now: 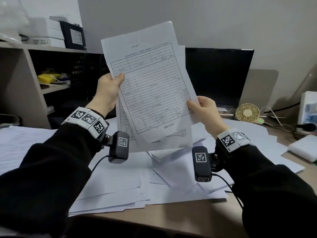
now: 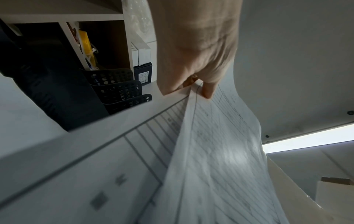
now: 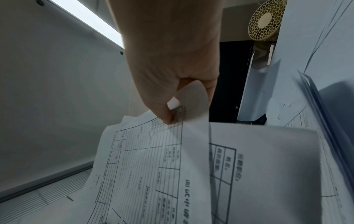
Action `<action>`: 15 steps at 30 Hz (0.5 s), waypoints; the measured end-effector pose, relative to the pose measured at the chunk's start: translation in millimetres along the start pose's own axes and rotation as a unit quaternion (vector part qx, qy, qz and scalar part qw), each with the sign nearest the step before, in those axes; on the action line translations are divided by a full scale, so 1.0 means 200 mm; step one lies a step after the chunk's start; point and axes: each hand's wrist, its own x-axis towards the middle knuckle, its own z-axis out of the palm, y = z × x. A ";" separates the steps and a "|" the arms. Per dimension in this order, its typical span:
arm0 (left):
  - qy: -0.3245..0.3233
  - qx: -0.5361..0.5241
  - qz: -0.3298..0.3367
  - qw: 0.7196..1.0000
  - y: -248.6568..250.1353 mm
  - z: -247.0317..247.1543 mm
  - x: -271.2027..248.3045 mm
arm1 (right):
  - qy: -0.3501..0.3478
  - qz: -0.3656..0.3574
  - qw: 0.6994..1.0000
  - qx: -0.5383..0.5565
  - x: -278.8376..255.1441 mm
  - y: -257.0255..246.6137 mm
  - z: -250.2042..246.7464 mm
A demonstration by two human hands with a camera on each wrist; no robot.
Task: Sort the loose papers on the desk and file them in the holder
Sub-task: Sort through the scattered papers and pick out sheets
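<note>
Both hands hold up a few printed form sheets [image 1: 151,90] above the desk, text upside down. My left hand [image 1: 109,86] pinches their left edge, thumb on the front. My right hand [image 1: 202,107] pinches the right edge of the front sheet. In the left wrist view the left hand [image 2: 199,84] grips the sheets [image 2: 210,151] at their edge. The right wrist view has my right hand [image 3: 168,112] pinching the form sheets [image 3: 145,159] with thumb and finger. Many loose papers [image 1: 130,186] lie spread over the desk. The black mesh file holder [image 2: 118,91] stands by the shelf, partly hidden behind the sheets.
A dark monitor [image 1: 217,74] stands behind the raised sheets. A small beige fan [image 1: 247,111], cables and a white box [image 1: 304,148] lie at the right. A shelf unit [image 1: 22,79] with boxes and yellow items fills the left.
</note>
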 end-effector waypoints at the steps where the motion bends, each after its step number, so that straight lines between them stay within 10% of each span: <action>1: 0.004 -0.004 0.001 1.000 -0.01 0.00 0.00 | -0.008 0.002 1.000 0.005 0.00 0.00 0.00; 9: 0.046 -0.060 0.003 0.997 -0.04 -0.03 0.03 | -0.076 0.078 0.993 0.033 -0.03 0.08 0.01; 15: 0.153 -0.142 -0.036 0.977 -0.06 0.05 0.05 | -0.055 0.181 0.948 0.256 -0.03 0.13 0.01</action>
